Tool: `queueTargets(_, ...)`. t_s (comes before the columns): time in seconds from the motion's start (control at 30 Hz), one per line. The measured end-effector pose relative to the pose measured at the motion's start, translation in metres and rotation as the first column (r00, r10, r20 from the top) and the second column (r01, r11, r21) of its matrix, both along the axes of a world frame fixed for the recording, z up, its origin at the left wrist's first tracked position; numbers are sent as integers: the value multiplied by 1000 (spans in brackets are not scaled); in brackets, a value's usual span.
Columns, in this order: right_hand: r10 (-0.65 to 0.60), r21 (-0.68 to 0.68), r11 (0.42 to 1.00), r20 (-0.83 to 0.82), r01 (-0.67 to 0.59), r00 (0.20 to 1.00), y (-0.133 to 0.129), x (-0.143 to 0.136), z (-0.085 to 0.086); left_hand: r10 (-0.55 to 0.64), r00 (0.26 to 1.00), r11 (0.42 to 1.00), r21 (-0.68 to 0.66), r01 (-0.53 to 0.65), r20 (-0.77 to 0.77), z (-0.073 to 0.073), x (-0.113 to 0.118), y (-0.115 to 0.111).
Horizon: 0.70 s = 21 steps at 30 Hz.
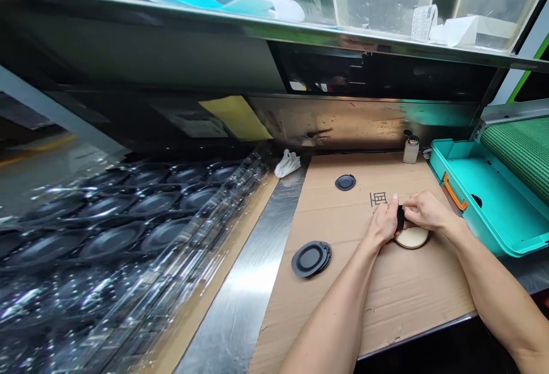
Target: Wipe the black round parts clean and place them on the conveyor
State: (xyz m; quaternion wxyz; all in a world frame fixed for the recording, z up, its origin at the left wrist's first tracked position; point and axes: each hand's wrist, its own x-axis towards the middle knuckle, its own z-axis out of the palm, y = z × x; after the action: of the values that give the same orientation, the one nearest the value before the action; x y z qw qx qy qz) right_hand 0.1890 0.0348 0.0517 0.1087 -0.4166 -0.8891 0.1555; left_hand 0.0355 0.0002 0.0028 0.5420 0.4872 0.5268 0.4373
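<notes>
Above the cardboard, my left hand (384, 222) is closed on a black round plastic cover (400, 218), which stands on edge and is seen nearly side-on. My right hand (426, 210) has its fingers bent and pinched at the cover's right side; the fingertips are partly hidden. Just below both hands lies a cream round pad (412, 239), partly covered by the fingers. A small stack of black round covers (310, 259) rests to the left of my left forearm. One single black cover (345, 182) lies farther back on the cardboard.
Clear plastic trays (171, 208) with several black covers fill the left side. A small bottle (410, 150) stands at the back, near crumpled white tissue (287, 163). To the right are a teal bin (493, 191) with an orange latch and a green belt (523, 145). A metal machine frame crosses above.
</notes>
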Motion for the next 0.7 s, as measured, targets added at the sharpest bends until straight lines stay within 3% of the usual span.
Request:
queueTargets(0.1,-71,48,996,-193,82,979,8,5,-9,71,967,992,-121,-42,247,1,-6,5)
queueTargets(0.2,-257,129,946,-268,298,929,19,9,-20,174,819,960,-280,-17,547,4,-21,11)
queueTargets(0.27,-327,136,922,-223,361,918,25,12,-25,244,710,936,-352,6,661,6,-31,14)
queueTargets(0.37,-363,156,912,-118,378,924,29,15,-31,325,592,912,-409,9,737,10,-39,15)
queueTargets(0.47,-388,167,906,-38,389,921,31,17,-33,362,521,899,-437,25,773,12,-40,15)
queueTargets(0.7,-429,160,894,40,418,902,32,18,-34,366,490,896,-442,44,791,13,-42,15)
